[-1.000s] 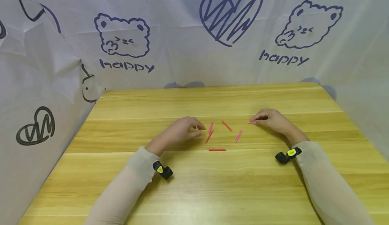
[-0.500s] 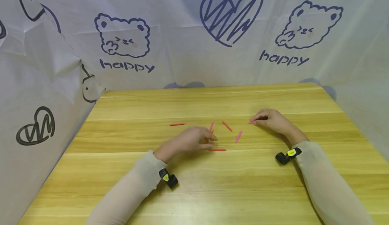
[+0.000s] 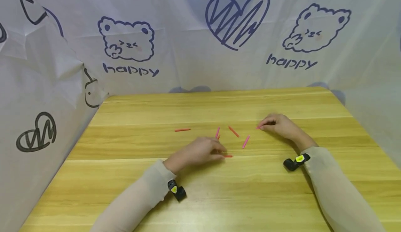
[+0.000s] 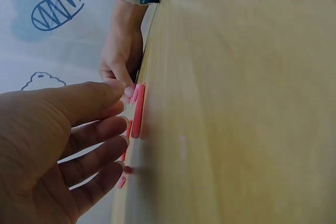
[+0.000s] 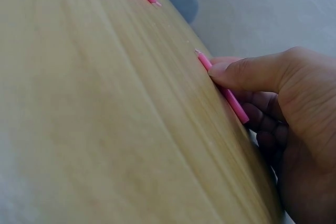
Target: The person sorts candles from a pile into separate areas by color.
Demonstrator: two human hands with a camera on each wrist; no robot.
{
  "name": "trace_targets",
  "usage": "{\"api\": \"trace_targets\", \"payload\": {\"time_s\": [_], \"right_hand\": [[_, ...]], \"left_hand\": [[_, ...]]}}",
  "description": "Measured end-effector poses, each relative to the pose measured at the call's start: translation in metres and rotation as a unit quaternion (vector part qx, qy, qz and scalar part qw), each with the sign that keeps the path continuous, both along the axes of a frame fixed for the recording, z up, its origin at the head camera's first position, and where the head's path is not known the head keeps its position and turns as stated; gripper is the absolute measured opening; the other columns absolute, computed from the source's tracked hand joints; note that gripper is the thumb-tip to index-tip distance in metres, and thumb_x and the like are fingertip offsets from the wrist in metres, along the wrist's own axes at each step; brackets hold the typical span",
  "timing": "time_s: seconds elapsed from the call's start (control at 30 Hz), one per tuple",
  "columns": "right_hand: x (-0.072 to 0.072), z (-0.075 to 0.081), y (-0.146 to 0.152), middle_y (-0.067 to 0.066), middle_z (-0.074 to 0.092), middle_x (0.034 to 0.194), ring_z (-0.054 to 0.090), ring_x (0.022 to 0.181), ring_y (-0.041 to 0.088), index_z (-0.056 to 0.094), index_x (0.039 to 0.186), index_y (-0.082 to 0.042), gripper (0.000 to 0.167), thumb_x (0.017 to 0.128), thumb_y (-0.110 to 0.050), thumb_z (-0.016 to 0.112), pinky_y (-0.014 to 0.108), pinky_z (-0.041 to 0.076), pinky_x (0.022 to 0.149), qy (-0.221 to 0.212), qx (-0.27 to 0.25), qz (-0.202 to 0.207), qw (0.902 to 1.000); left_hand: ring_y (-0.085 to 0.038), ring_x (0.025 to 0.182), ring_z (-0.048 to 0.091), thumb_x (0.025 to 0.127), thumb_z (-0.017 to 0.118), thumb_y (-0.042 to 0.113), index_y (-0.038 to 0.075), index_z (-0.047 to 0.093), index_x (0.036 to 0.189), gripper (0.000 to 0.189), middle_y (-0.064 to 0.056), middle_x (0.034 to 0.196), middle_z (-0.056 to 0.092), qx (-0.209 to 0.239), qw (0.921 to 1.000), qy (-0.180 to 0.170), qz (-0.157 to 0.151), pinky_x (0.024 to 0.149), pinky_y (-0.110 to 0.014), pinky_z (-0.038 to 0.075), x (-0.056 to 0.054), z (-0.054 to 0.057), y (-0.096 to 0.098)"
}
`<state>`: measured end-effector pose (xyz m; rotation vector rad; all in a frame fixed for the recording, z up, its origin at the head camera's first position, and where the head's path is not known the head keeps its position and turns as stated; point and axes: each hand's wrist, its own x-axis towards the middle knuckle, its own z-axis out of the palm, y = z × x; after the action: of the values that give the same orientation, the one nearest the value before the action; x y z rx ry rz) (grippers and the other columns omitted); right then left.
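Small red and pink candles lie scattered on the wooden table. My left hand (image 3: pixel 198 152) hovers at a red candle (image 3: pixel 229 156) nearest the front, covering its left end. In the left wrist view its fingers are loosely bent, and the thumb and fingertips stand beside that red candle (image 4: pixel 138 111) without closing round it. To the right, my right hand (image 3: pixel 280 126) pinches a pink candle (image 5: pixel 236 106) between thumb and fingers, low at the tabletop. A pink candle (image 3: pixel 217 132) partly covers another red candle (image 3: pixel 218 137) just behind the left hand, which hides the latter's lower part.
Between the hands lie a slanted red candle (image 3: pixel 233 132) and a pink candle (image 3: pixel 246 142). Another red candle (image 3: pixel 182 130) lies farther left. White cloth (image 3: pixel 188 65) with drawings hangs behind the wooden table (image 3: pixel 250 190).
My left hand has moved right and toward the front, to the nearest red candle. The far-left red candle has come into view behind it. My right hand keeps its place and its pinch.
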<state>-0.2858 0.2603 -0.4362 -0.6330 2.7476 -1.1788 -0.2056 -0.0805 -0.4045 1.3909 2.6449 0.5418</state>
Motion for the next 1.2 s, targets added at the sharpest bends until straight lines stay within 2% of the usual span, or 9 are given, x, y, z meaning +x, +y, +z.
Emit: {"api": "trace_targets", "payload": {"time_s": [0.2, 0.4, 0.73, 0.93, 1.2], "right_hand": [[0.000, -0.003, 0.001, 0.005, 0.068, 0.101, 0.058, 0.096, 0.021, 0.077, 0.102, -0.010, 0.014, 0.093, -0.016, 0.070, 0.027, 0.043, 0.082, 0.001, -0.002, 0.001, 1.0000], [-0.002, -0.007, 0.002, 0.004, 0.069, 0.099, 0.059, 0.096, 0.022, 0.078, 0.101, -0.012, 0.012, 0.093, -0.014, 0.068, 0.030, 0.044, 0.082, 0.003, 0.009, 0.001, 1.0000], [-0.002, -0.009, 0.001, 0.004, 0.069, 0.098, 0.059, 0.095, 0.022, 0.078, 0.100, -0.012, 0.012, 0.093, -0.015, 0.069, 0.032, 0.044, 0.083, 0.002, 0.009, -0.004, 0.9999], [-0.003, -0.009, 0.001, 0.004, 0.068, 0.099, 0.059, 0.096, 0.022, 0.078, 0.101, -0.011, 0.012, 0.093, -0.014, 0.068, 0.031, 0.044, 0.083, 0.000, 0.007, -0.008, 0.9999], [-0.003, -0.004, 0.002, 0.005, 0.069, 0.100, 0.059, 0.097, 0.022, 0.077, 0.101, -0.011, 0.013, 0.094, -0.014, 0.068, 0.033, 0.044, 0.084, 0.004, 0.007, -0.004, 1.0000]], "left_hand": [[-0.003, 0.086, 0.059, 0.095, 0.067, 0.028, 0.017, 0.074, 0.110, 0.020, 0.008, 0.096, 0.067, -0.005, 1.0000, -0.005, -0.001, 0.079, -0.020, 0.047, 0.002, -0.004, 0.003], [-0.004, 0.086, 0.058, 0.094, 0.067, 0.027, 0.015, 0.074, 0.111, 0.021, 0.007, 0.097, 0.067, -0.007, 1.0000, -0.006, -0.004, 0.078, -0.020, 0.047, 0.005, -0.007, 0.003], [-0.005, 0.089, 0.060, 0.093, 0.069, 0.023, 0.017, 0.076, 0.108, 0.017, 0.007, 0.099, 0.067, -0.011, 0.9995, 0.023, -0.019, 0.081, -0.020, 0.047, 0.006, -0.011, 0.004], [-0.005, 0.089, 0.060, 0.093, 0.070, 0.019, 0.019, 0.077, 0.104, 0.013, 0.008, 0.097, 0.068, -0.018, 0.9991, 0.032, -0.023, 0.083, -0.020, 0.047, 0.007, -0.010, 0.005], [-0.005, 0.088, 0.062, 0.092, 0.070, 0.015, 0.018, 0.077, 0.100, 0.012, 0.008, 0.096, 0.069, -0.036, 0.9974, 0.052, -0.035, 0.081, -0.020, 0.048, 0.008, -0.003, 0.006]]}}
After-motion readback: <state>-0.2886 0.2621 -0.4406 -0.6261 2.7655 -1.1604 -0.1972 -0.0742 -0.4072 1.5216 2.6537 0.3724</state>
